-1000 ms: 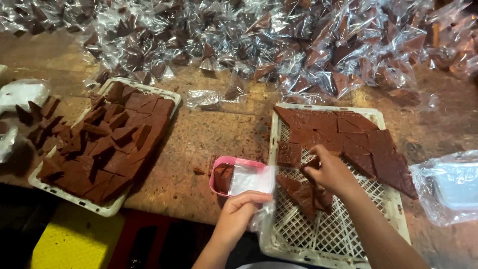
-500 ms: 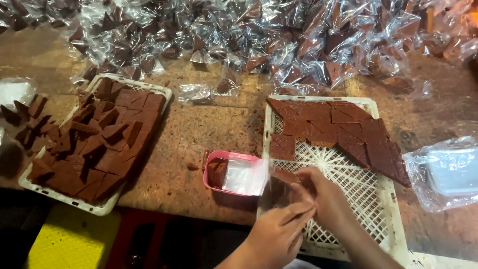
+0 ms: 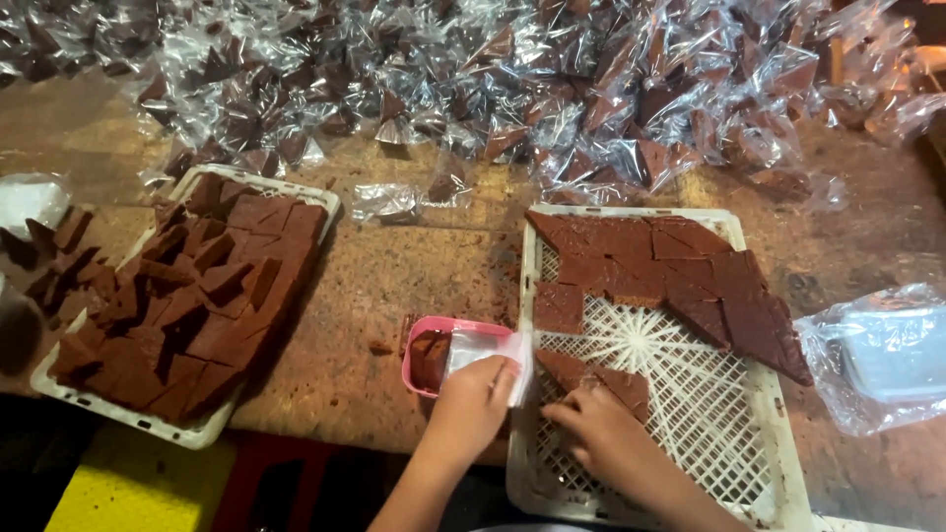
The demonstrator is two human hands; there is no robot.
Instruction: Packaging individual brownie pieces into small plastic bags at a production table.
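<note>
The left hand [image 3: 471, 406] pinches a clear wrapper [image 3: 485, 351] over the pink tub [image 3: 430, 347]; the right hand [image 3: 601, 432], apparently closing its fingers, touches a brown slab [image 3: 603, 379] just beyond it on the white tray [image 3: 690, 433].

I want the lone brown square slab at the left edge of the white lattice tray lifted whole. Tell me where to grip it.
Pinch the brown square slab across its left and right edges, coming from above. It lies flat on the white lattice tray, with open lattice below it; its top edge sits close to the neighbouring pieces.
</note>
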